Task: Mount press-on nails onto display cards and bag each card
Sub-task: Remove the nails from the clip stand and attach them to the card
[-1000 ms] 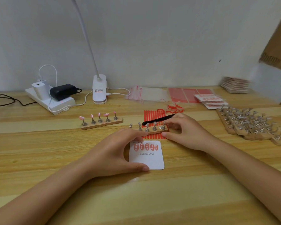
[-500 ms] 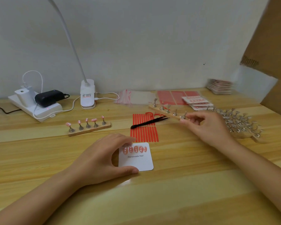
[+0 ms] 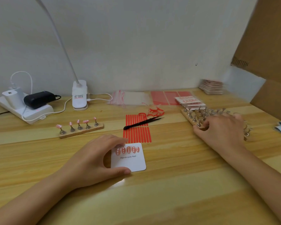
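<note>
The left hand [image 3: 94, 161] lay on the tabletop [image 3: 169, 192], thumb and fingers curled round the left edge of the white display card [image 3: 130, 161], pinching it flat. Five pink nails [image 3: 127, 150] sat in a row along the card's far edge, above the printed words. The right hand [image 3: 221, 132] reached out to the right, its fingertips gripping the near end of an empty wooden nail stand [image 3: 191, 118] beside a heap of similar stands [image 3: 217, 112]. Between the hands lay a sheet of red adhesive strips [image 3: 137, 132] with black tweezers [image 3: 141, 123] across it. Farther left stood a stand bearing five pink nails [image 3: 80, 127]. Clear bags [image 3: 130, 99] lay near the far wall, and finished cards [image 3: 189, 101] lay to their right.
</note>
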The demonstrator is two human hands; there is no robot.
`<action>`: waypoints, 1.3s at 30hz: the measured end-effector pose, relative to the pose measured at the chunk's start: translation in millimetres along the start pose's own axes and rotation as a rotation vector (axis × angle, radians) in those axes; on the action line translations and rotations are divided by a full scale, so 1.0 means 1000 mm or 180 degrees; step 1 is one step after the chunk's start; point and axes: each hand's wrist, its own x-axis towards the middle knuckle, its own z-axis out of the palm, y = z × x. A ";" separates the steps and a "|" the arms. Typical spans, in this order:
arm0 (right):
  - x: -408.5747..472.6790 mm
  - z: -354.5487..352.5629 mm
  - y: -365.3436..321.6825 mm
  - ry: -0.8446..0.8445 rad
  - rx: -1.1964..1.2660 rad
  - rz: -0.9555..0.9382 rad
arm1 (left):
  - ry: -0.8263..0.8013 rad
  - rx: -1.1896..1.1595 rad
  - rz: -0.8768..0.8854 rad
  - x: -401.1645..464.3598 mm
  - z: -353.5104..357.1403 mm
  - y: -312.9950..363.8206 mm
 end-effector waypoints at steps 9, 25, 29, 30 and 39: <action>0.002 -0.018 -0.009 -0.0466 -0.0712 -0.0081 | 0.0015 -0.0110 -0.0015 0.002 0.000 -0.001; 0.039 -0.021 -0.112 -0.0572 0.0000 -0.2684 | 0.0477 0.0051 -0.0160 0.012 -0.006 -0.015; 0.053 -0.024 -0.125 -0.0896 -0.0548 -0.3033 | 0.0276 0.0183 -0.0076 0.012 -0.003 -0.020; 0.055 -0.024 -0.125 -0.0901 -0.0554 -0.3098 | 0.0274 0.0184 -0.0069 0.012 -0.003 -0.021; 0.064 -0.017 -0.097 -0.0062 0.2353 -0.1600 | 0.0339 0.0097 -0.0039 0.013 -0.002 -0.023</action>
